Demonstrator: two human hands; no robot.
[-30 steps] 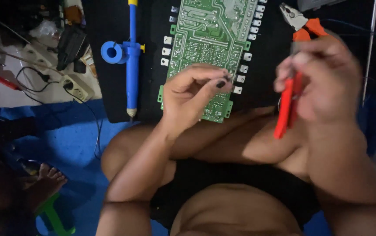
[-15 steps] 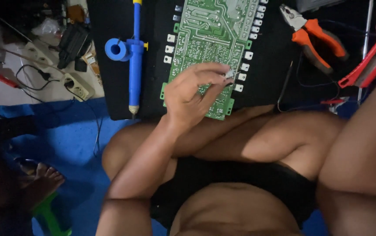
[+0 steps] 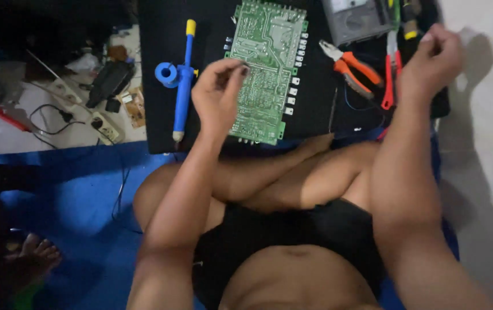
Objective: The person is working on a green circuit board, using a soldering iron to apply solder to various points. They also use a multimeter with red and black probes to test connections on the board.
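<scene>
A green circuit board [image 3: 266,69] lies on a black mat [image 3: 157,34] in front of my crossed legs. My left hand [image 3: 217,97] hovers over the board's left edge, thumb and fingers pinched on something small and dark. My right hand [image 3: 433,54] is up at the mat's right end, curled into a fist with nothing visible in it. A red-handled hand tool [image 3: 388,86] lies just left of that fist.
Orange-handled pliers [image 3: 352,66] and a grey meter [image 3: 355,20] lie right of the board. A blue pen-shaped tool with a yellow cap [image 3: 182,86] and a blue spool [image 3: 166,73] lie to its left. A power strip [image 3: 102,123] and cables clutter the floor at left; another person's foot [image 3: 37,252] rests on the blue sheet.
My right hand carried the red-handled tool away to the right; the tool now lies on the mat beside the closed hand. My left hand stayed pinched over the board.
</scene>
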